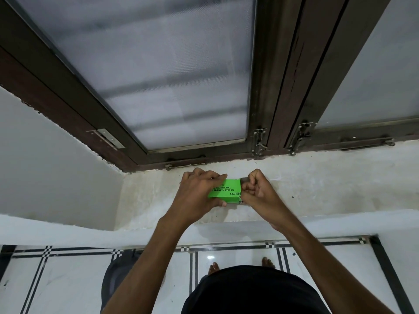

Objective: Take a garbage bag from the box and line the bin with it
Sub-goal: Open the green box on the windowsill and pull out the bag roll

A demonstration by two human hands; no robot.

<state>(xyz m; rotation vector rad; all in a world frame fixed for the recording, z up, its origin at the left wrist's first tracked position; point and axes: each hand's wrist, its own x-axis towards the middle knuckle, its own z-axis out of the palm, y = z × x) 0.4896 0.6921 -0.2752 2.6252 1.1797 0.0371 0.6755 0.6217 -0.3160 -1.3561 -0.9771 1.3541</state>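
Head view: two hands (199, 191) (256, 191), one green box (229, 191).

Both arms extended forward; left hand (199, 193) fingers curled in a grip, right hand (256, 189) fingers pinched tight.

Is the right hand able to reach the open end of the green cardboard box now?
Probably yes: the right hand is already at that end of the green cardboard box, fingers curled there, while the left hand holds it.
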